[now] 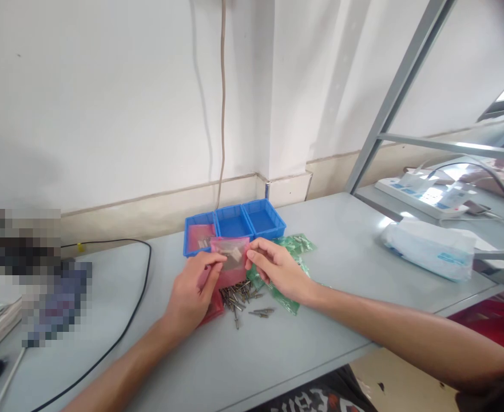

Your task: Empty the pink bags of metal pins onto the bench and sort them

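Between my two hands is a small pink plastic bag (pixel 230 274), raised above the table, with a few light-coloured pieces showing inside. My left hand (pixel 195 283) pinches its left side between thumb and fingers. At the bag's upper right corner, my right hand (pixel 277 269) grips the edge with its fingers closed. Below the bag lies a loose pile of small metal rivet-like pins (pixel 237 296). Green plastic bags (pixel 294 246) lie under and behind my right hand. A red bag (pixel 215 309) is partly hidden beneath my left hand.
Three joined blue bins (pixel 262 218) stand behind my hands; the left one holds a pink bag (pixel 201 234). A white soft pack (pixel 427 249) lies to the right, near a power strip (pixel 421 197) and a metal frame (pixel 400 97). A black cable (pixel 142 286) curves across the left side.
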Demonstrator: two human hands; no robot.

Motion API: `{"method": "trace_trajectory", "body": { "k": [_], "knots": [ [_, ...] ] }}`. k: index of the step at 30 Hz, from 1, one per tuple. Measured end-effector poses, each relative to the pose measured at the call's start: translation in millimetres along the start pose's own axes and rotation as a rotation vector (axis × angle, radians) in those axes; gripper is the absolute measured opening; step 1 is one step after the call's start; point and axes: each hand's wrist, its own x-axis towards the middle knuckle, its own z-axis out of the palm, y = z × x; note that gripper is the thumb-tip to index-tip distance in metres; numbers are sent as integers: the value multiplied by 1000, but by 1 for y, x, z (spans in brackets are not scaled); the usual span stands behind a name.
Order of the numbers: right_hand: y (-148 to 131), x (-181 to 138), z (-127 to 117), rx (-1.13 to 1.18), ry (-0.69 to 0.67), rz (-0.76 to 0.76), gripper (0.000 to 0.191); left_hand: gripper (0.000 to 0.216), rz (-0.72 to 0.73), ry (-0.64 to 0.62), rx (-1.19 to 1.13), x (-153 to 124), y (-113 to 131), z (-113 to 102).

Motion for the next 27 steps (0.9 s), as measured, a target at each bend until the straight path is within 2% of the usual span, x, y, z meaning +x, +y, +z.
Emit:
{"method": "trace_trajectory", "body": {
  "k": [3, 8, 13, 16, 19, 22, 27],
  "knots": [
    [1, 0, 0, 8, 12, 6, 28, 22, 72, -99, 17, 3, 2, -4],
    [2, 1, 0, 21, 14, 24, 27, 40, 58, -76, 72, 11, -4, -9],
    [3, 0, 0, 30, 11, 41, 25, 39, -27, 30, 171, 26, -38, -20],
    [2, 0, 0, 31, 8, 47, 24, 38, -36, 13, 250, 32, -63, -21],
    [1, -1, -1, 31, 11, 51, 24, 41, -53, -45, 333, 32, -78, -18],
    [0, -1, 0, 35, 8, 52, 24, 43, -94, -82, 409, 29, -82, -14],
    [-1, -2, 0, 30, 3, 55, 21, 44, -71, -89, 467, 28, -80, -13]
  ]
}}
